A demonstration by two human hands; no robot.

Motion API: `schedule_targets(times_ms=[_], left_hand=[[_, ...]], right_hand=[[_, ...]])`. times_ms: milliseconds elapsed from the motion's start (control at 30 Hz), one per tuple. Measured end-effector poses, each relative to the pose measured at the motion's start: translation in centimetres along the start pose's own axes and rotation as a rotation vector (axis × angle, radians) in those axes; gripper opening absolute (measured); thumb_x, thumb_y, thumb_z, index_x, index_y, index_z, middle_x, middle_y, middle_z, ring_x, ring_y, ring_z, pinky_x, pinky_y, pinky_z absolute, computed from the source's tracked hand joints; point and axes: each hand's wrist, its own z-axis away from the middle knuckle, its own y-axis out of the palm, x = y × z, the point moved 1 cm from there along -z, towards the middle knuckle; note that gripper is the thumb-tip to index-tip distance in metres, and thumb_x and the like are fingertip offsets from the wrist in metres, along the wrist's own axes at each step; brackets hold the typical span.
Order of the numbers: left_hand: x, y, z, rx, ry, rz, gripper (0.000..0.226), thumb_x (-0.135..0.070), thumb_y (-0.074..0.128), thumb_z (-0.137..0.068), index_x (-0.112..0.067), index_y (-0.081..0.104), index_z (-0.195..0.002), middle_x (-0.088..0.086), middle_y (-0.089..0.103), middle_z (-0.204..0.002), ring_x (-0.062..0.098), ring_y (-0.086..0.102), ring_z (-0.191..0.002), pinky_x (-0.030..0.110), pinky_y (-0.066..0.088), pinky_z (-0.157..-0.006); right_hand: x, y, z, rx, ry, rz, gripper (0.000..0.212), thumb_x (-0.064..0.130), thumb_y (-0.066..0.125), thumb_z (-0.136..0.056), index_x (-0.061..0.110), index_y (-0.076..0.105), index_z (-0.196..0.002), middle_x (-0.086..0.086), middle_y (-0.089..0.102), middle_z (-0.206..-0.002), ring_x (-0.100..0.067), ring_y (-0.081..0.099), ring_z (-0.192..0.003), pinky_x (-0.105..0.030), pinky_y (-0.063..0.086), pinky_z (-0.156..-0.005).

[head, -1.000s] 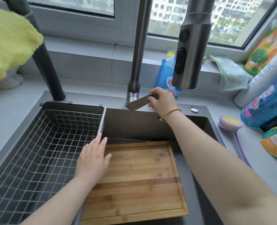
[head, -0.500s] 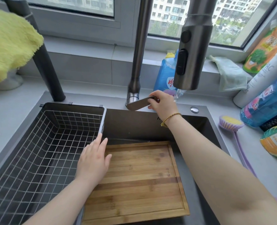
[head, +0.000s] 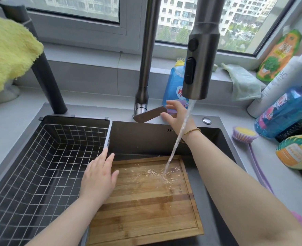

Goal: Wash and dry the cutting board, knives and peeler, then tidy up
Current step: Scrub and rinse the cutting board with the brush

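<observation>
Wooden cutting board (head: 146, 206): in sink (head: 215, 139), water splashing on it
Left hand (head: 98, 176): flat on board, fingers together
Right hand (head: 177, 114): fingers apart beside faucet lever (head: 149, 115)

Your support surface is the grey countertop (head: 13, 119) with a dark sink (head: 146, 137) set into it. The wooden cutting board (head: 146, 206) lies flat in the sink, beside the wire basket (head: 40, 166) that fills its left part. On your right-hand counter: a purple dish brush (head: 247, 137) by the sink rim, a blue bottle (head: 285, 110), a white bottle (head: 286, 80) and an orange pouch (head: 297, 153). The sill (head: 93, 55) behind carries a pale green cloth (head: 242, 82).
</observation>
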Motion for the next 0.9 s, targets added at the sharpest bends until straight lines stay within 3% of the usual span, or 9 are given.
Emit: schedule_targets(times_ms=[133, 233, 300, 367, 467, 667, 900], left_hand=[[0.5, 0.3, -0.2, -0.017, 0.043, -0.113, 0.055, -0.026, 0.066, -0.083, -0.004, 0.049, -0.131, 0.017, 0.040, -0.143, 0.031, 0.036, -0.135, 0.043, 0.024, -0.111], [0.4, 0.5, -0.5, 0.024, 0.129, -0.291, 0.063, -0.026, 0.085, -0.058, 0.000, 0.066, -0.111, 0.021, 0.061, -0.120, 0.034, 0.057, -0.115, 0.049, 0.045, -0.094], [0.0, 0.3, -0.3, 0.048, 0.135, -0.296, 0.064, -0.029, 0.080, -0.067, -0.001, 0.059, -0.121, 0.020, 0.054, -0.130, 0.031, 0.050, -0.124, 0.047, 0.040, -0.101], [-0.3, 0.2, -0.1, 0.047, 0.128, -0.254, 0.062, -0.035, 0.057, -0.088, -0.009, 0.038, -0.140, 0.011, 0.030, -0.149, 0.023, 0.024, -0.141, 0.038, 0.019, -0.114], [-0.6, 0.0, 0.0, 0.035, 0.120, -0.195, 0.060, -0.038, 0.044, -0.094, -0.015, 0.024, -0.146, 0.005, 0.015, -0.155, 0.018, 0.008, -0.145, 0.031, 0.008, -0.116], [-1.0, -0.2, 0.1, 0.042, 0.103, -0.174, 0.059, -0.040, 0.039, -0.095, -0.018, 0.019, -0.147, 0.002, 0.010, -0.156, 0.015, 0.003, -0.145, 0.028, 0.008, -0.116], [-0.8, -0.1, 0.0, 0.032, 0.104, -0.123, 0.058, -0.033, 0.050, -0.092, -0.013, 0.031, -0.143, 0.007, 0.021, -0.154, 0.020, 0.013, -0.144, 0.033, 0.010, -0.116]], right_hand=[[-4.2, -2.9, 2.9, -0.108, 0.162, 0.041, 0.037, 0.017, 0.052, -0.092, 0.007, 0.048, -0.128, -0.009, 0.056, -0.124, -0.017, 0.055, -0.101, -0.021, 0.040, -0.084], [-9.0, -6.0, 5.7, -0.257, 0.315, 0.206, 0.033, 0.012, 0.051, -0.092, 0.003, 0.054, -0.123, -0.016, 0.058, -0.122, -0.029, 0.051, -0.113, -0.027, 0.038, -0.091], [-12.1, -8.2, 7.5, -0.336, 0.436, 0.377, 0.033, 0.011, 0.049, -0.091, 0.002, 0.055, -0.121, -0.021, 0.056, -0.124, -0.035, 0.045, -0.117, -0.032, 0.033, -0.096], [-14.3, -10.1, 9.2, -0.370, 0.575, 0.490, 0.037, 0.014, 0.048, -0.090, 0.002, 0.051, -0.126, -0.022, 0.049, -0.130, -0.036, 0.038, -0.123, -0.034, 0.028, -0.100], [-16.2, -12.0, 10.7, -0.307, 0.771, 0.556, 0.044, 0.020, 0.046, -0.092, 0.002, 0.043, -0.131, -0.020, 0.040, -0.139, -0.034, 0.029, -0.130, -0.038, 0.027, -0.105], [-17.5, -12.4, 10.8, -0.113, 0.896, 0.658, 0.033, 0.017, 0.040, -0.094, 0.005, 0.054, -0.121, -0.016, 0.050, -0.131, -0.032, 0.038, -0.124, -0.034, 0.033, -0.099], [-15.3, -11.5, 9.1, -0.188, 0.853, 0.465, 0.036, 0.017, 0.039, -0.095, 0.000, 0.048, -0.125, -0.021, 0.049, -0.130, -0.037, 0.048, -0.118, -0.039, 0.040, -0.096]])
